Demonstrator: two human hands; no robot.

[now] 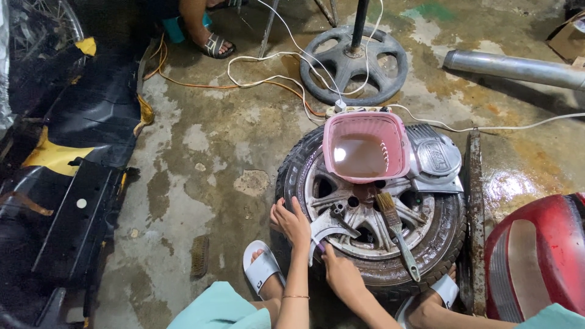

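**Both hands on the metal piece at the wheel's edge**

I'm looking down on a wheel (372,225) lying flat on the wet concrete floor (201,158), tyre and all. My left hand (292,222) sits at about 9 o'clock on the wheel, fingers close together and curled over the upper end of a curved grey metal piece (323,228). My right hand (341,274) is at roughly 7 o'clock, fingers bent against the lower end of that same piece. I can't tell whether the thumb closes underneath.

The metal piece lies on the spokes at the left of the hub, touching the rim. It looks greasy, so I judge a firm two-handed hold matters here: left steadying the top, right working the low end, wrists kept low so nothing slides off toward my feet. My sandal (262,268) is just beside the tyre at 8 o'clock, close enough to mind.

A paintbrush (396,234) rests across the spokes, bristles near the hub and handle pointing to 5 o'clock, within easy reach of the right hand. At 12 o'clock a pink tub (365,149) of cloudy liquid sits on the tyre. I'd keep elbows away from it, since a knock could tip it. A grey engine cover (436,161) lies beside it at 1 o'clock. Another person's foot (213,42) is well away, top left.
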